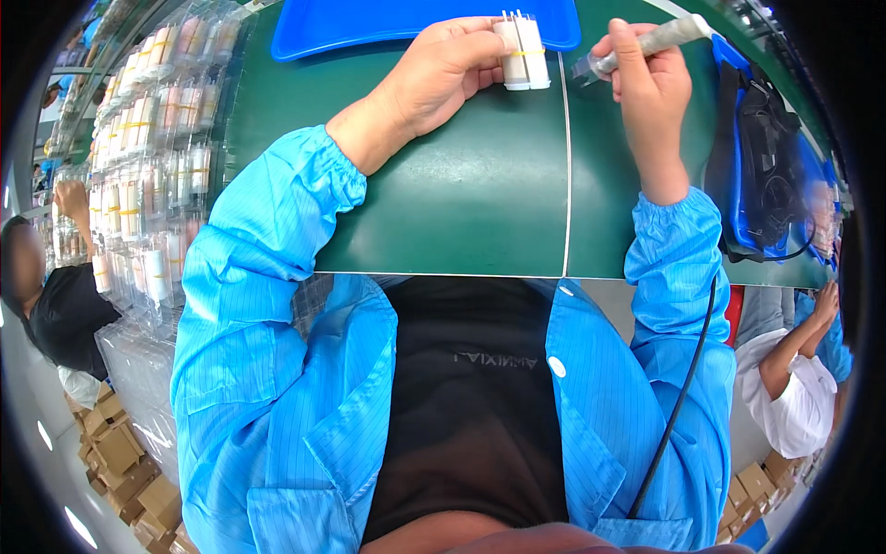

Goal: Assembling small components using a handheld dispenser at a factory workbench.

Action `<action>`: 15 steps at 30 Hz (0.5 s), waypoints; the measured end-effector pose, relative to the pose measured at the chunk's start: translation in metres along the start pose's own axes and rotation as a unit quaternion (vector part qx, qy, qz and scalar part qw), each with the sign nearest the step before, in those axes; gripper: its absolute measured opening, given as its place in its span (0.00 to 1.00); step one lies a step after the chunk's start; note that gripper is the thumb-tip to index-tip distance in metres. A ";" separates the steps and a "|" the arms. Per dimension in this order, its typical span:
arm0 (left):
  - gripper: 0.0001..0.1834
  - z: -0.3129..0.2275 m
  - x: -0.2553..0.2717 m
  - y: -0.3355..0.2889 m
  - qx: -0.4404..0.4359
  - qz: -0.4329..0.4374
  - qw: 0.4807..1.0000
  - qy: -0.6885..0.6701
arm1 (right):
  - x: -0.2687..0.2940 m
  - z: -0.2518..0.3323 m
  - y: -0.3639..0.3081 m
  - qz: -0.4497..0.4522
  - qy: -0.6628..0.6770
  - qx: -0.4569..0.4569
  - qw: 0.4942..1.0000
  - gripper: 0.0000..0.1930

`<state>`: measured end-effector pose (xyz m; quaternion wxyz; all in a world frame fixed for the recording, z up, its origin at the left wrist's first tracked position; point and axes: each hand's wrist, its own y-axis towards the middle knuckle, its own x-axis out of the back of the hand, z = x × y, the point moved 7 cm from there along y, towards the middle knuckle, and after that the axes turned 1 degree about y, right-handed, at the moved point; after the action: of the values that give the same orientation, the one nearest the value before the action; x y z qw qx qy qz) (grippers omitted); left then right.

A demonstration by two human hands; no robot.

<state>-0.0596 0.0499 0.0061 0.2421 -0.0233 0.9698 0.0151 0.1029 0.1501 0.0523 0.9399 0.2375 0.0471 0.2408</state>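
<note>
My left hand (434,78) is closed on a small white block of upright cylinders (526,69) with a yellow band round it and short prongs on top. It holds the block above the green table, by the blue tray's near edge. My right hand (653,97) grips a tool with a thick, whitish wrapped handle (672,35). The tool's flat, pale tip (585,70) points left toward the block, apart from it. What kind of tool it is I cannot make out.
A blue tray (369,46) lies at the far side of the green table (461,203). Stacked clear trays (175,120) of similar banded pieces rise at left. A black bag (771,166) rests in a blue bin at right. Other people sit on both sides, near cardboard boxes (120,452).
</note>
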 end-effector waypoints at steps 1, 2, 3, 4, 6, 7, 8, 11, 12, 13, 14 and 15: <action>0.16 -0.001 0.002 0.000 0.000 -0.002 1.000 0.001 | -0.003 0.000 -0.002 0.001 0.002 -0.001 1.000 0.10; 0.15 -0.001 0.003 0.001 0.000 0.008 1.000 -0.010 | -0.006 -0.001 -0.005 0.003 -0.030 -0.013 0.999 0.10; 0.14 -0.001 0.002 0.002 -0.001 0.018 1.000 -0.022 | -0.007 -0.002 -0.007 0.006 -0.062 -0.026 0.998 0.10; 0.14 0.000 0.002 0.001 -0.001 0.016 1.000 -0.022 | -0.006 -0.004 -0.008 0.019 -0.061 -0.021 0.998 0.10; 0.14 0.003 0.005 0.001 -0.003 -0.008 1.000 -0.017 | -0.010 -0.005 -0.012 0.020 -0.079 -0.011 0.997 0.10; 0.14 0.004 0.005 0.001 -0.003 -0.010 1.000 -0.017 | -0.011 -0.004 -0.013 0.019 -0.098 0.000 0.995 0.09; 0.16 0.005 0.003 0.002 -0.006 -0.001 1.000 -0.009 | -0.011 -0.004 -0.013 0.022 -0.097 0.000 0.995 0.09; 0.20 0.001 -0.004 0.001 0.013 0.009 0.999 -0.036 | -0.012 -0.004 -0.014 0.050 -0.150 0.015 0.987 0.10; 0.22 -0.001 -0.004 -0.002 0.034 0.010 0.997 -0.068 | -0.015 -0.005 -0.013 0.046 -0.162 0.009 0.986 0.10; 0.22 -0.002 0.002 -0.002 0.030 0.006 0.997 -0.069 | -0.018 -0.006 -0.012 0.043 -0.176 0.004 0.983 0.10; 0.25 0.001 0.008 0.000 0.052 0.026 0.992 -0.113 | -0.022 -0.007 -0.010 0.049 -0.176 0.006 0.983 0.10; 0.27 0.002 0.005 0.001 0.074 0.046 0.986 -0.144 | -0.019 -0.006 -0.011 0.047 -0.176 0.011 0.983 0.10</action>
<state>-0.0631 0.0503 0.0018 0.3794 0.0415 0.9234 -0.0420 0.0897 0.1356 0.0413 0.9187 0.2881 -0.1273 0.2383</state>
